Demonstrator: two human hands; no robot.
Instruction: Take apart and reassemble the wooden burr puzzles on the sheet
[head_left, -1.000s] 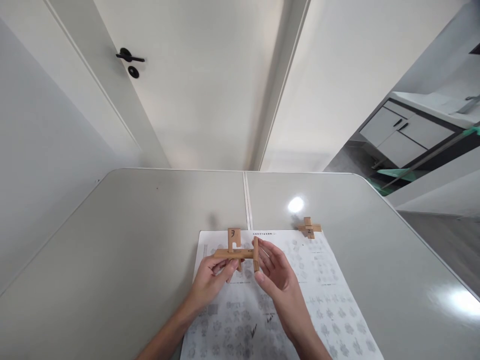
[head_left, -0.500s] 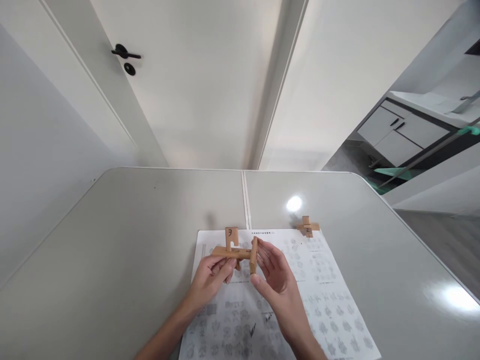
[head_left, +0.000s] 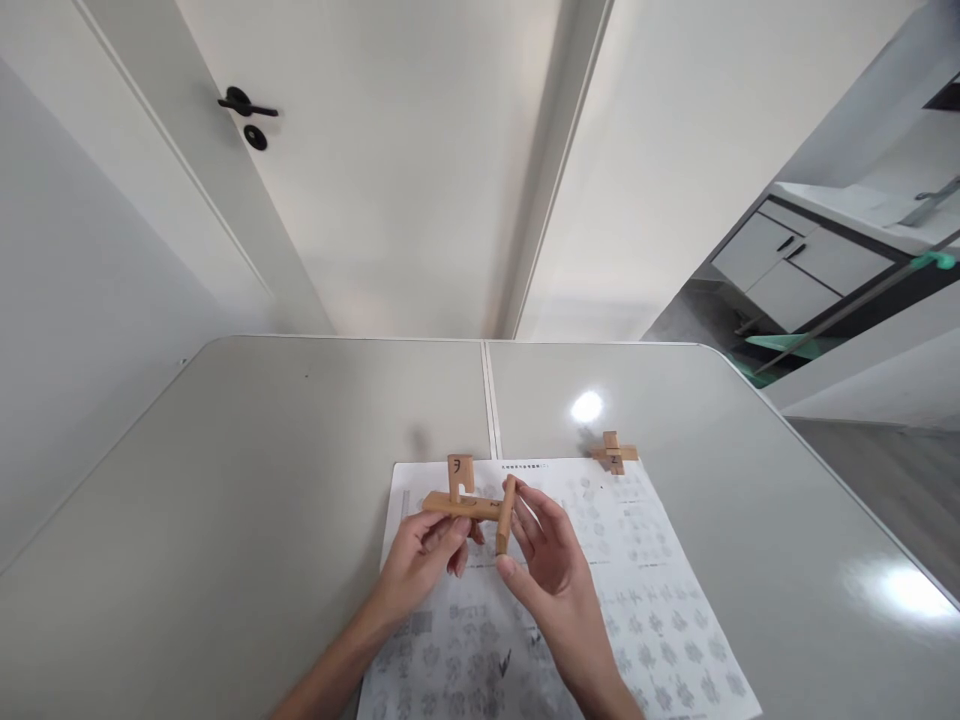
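My left hand (head_left: 424, 555) is closed on a long wooden puzzle piece (head_left: 442, 505) with a marking on it. Upright through that piece stands a notched wooden piece (head_left: 460, 472) marked with a digit. My right hand (head_left: 559, 555) pinches another wooden puzzle piece (head_left: 505, 515) between thumb and fingertips, one at each end. This piece lies across the right end of the long one; whether they interlock I cannot tell. Beneath both hands lies a printed sheet (head_left: 660, 600) with rows of small figures.
An assembled wooden cross puzzle (head_left: 614, 453) marked with a digit sits at the sheet's far right corner. The grey table (head_left: 225, 480) has a white seam down its middle. Beyond its far edge is a white door (head_left: 390, 200); a sink cabinet (head_left: 806, 255) stands at the right.
The piece in my right hand has tilted a little, its lower end shifting left and down with my thumb. My left hand stays nearly still.
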